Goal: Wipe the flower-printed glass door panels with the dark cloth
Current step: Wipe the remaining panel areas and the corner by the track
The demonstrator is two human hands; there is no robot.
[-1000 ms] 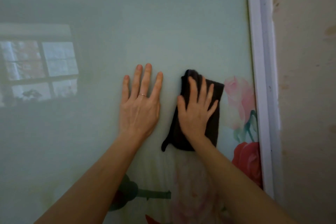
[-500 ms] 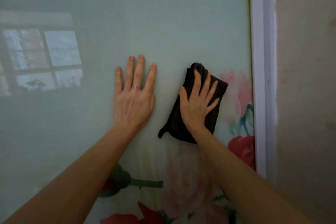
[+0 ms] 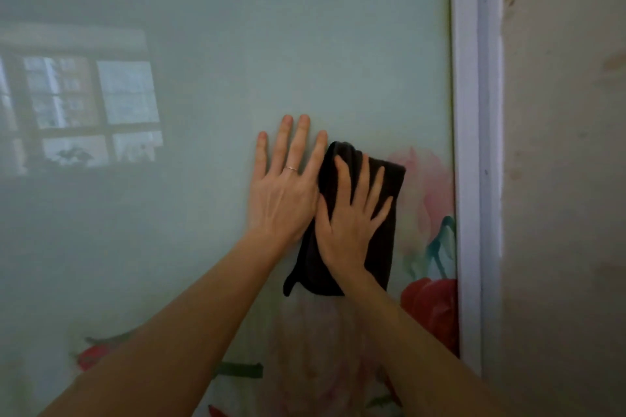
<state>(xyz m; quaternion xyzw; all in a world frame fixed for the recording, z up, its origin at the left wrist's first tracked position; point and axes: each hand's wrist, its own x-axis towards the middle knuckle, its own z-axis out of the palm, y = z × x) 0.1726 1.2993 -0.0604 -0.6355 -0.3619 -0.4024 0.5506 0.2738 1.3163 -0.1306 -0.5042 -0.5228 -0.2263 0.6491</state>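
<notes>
The dark cloth [image 3: 386,186] is pressed flat against the glass door panel [image 3: 305,44] by the right hand [image 3: 349,230] (fingers spread). The left hand [image 3: 284,193] is laid open beside it, touching the cloth's edge.

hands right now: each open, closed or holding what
Left hand: open, flat on the glass door panel, holding nothing.
Right hand: open, straight fingers pressing the dark cloth to it.
</notes>
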